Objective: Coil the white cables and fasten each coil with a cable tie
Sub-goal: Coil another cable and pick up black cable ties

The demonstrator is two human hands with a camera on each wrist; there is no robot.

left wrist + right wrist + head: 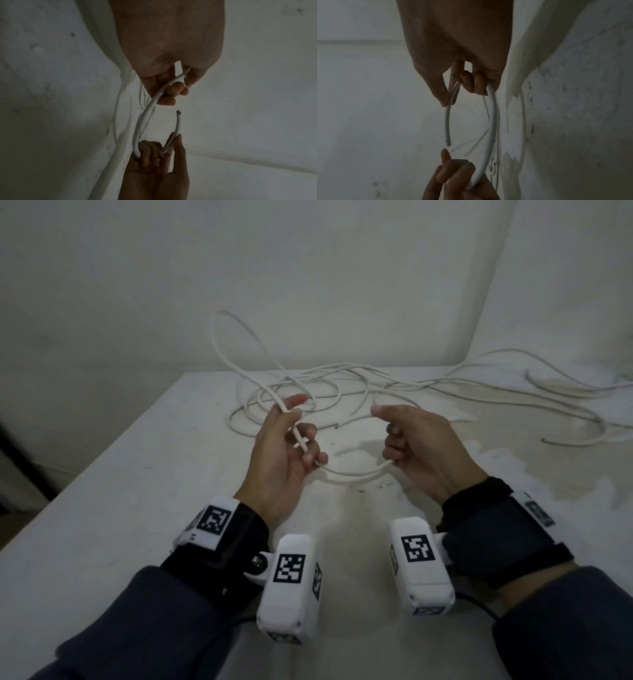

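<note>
A white cable (352, 477) sags in a short arc between my two hands above the table. My left hand (301, 426) holds it with the thumb on top and the fingers curled under; the left wrist view shows those fingers (171, 89) wrapped round it. My right hand (390, 436) grips the other side of the arc with curled fingers (471, 82). From it a short free end (448, 143) sticks out, its cut tip (178, 111) bare. Beyond my left hand the cable runs back into a loose tangle (308, 385).
The white table (171, 491) is stained on its right half and meets a white wall at the back. More loose white cable (548, 395) trails across the back right. The table's left edge runs diagonally, with a dark floor beyond it.
</note>
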